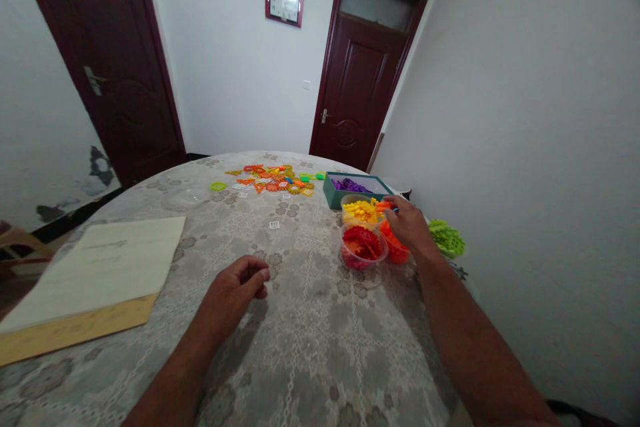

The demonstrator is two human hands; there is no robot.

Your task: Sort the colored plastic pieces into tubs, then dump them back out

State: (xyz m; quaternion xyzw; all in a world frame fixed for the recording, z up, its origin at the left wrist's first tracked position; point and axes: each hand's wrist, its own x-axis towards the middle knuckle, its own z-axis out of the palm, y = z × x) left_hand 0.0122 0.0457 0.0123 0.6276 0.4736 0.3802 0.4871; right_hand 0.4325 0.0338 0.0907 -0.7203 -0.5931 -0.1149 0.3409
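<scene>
My right hand (404,219) is over the tubs at the right, its fingers closed on orange pieces (383,206); a bit of blue shows by the fingertips. Beneath it is a tub of orange pieces (394,244). Yellow pieces (360,211) fill the tub just left of the fingers, and a clear tub of red pieces (362,244) stands nearer me. My left hand (243,283) hovers or rests at the middle of the table with its fingers curled together; whether anything is inside is hidden.
A green box (336,196) holds purple pieces. Light green pieces (447,238) lie at the far right. Mixed colourful pieces (273,179) are spread at the back of the patterned tablecloth (300,347). White paper (105,267) lies at the left, with a small white piece (275,225) near the middle.
</scene>
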